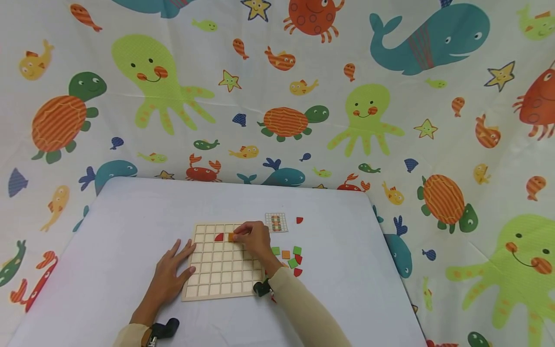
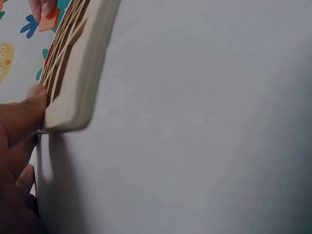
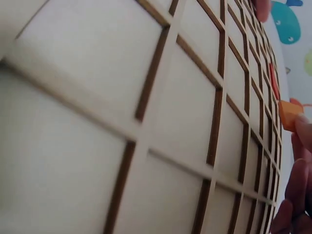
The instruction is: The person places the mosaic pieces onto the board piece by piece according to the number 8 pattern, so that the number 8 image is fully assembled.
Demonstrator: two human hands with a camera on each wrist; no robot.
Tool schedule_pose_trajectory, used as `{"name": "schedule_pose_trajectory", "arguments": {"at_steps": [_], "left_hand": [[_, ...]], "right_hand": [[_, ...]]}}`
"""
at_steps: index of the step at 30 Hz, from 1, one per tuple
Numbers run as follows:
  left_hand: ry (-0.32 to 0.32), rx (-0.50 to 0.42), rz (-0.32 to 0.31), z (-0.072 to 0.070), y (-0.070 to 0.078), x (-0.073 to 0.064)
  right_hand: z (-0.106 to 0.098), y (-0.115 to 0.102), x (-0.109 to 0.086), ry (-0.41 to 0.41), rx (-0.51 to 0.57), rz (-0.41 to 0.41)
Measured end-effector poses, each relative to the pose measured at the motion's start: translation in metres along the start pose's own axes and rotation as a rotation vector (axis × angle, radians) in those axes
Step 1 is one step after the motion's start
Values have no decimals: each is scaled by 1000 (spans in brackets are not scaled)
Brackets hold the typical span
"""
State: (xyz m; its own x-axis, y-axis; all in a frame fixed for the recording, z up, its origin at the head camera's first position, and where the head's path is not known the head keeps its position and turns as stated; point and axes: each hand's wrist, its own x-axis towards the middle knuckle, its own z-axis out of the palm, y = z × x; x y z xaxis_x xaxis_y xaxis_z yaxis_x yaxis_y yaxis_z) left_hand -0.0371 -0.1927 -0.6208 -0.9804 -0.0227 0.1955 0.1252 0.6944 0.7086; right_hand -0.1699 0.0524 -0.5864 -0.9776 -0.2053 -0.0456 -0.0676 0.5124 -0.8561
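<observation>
A wooden grid board [image 1: 222,266] lies on the white table, with one red quarter-round tile [image 1: 219,237] in a cell of its upper part. My right hand [image 1: 256,239] pinches an orange square tile [image 3: 288,115] between thumb and fingertips, just right of the red tile and close over the cells. At the board's left edge my left hand [image 1: 170,273] rests with fingers spread; in the left wrist view its thumb [image 2: 34,92] touches the board's rim [image 2: 80,97].
Right of the board lie several loose tiles, among them a green square [image 1: 297,250], an orange square [image 1: 285,254] and a red quarter-round [image 1: 297,273]. A small pattern card [image 1: 282,222] lies at the back, near another red piece [image 1: 299,220]. A sea-animal cloth hangs behind.
</observation>
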Motion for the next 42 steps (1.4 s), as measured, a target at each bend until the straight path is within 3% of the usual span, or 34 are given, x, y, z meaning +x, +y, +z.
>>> {"name": "schedule_pose_trajectory", "arguments": {"at_steps": [9, 15, 23, 29, 34, 42], "left_hand": [[-67, -10, -65, -1, 1, 3], [-138, -11, -127, -7, 0, 3], [-121, -52, -115, -8, -2, 5], [-125, -56, -119, -5, -1, 5], [-108, -39, -107, -5, 0, 5], [-107, -34, -122, -9, 2, 3]], "right_hand": [[15, -3, 7, 27, -103, 65], [16, -6, 5, 12, -177, 43], [9, -4, 3, 10, -163, -17], [-18, 11, -1, 31, -48, -52], [-52, 29, 0, 88, 20, -25], [-106, 62, 12, 223, -46, 79]]}}
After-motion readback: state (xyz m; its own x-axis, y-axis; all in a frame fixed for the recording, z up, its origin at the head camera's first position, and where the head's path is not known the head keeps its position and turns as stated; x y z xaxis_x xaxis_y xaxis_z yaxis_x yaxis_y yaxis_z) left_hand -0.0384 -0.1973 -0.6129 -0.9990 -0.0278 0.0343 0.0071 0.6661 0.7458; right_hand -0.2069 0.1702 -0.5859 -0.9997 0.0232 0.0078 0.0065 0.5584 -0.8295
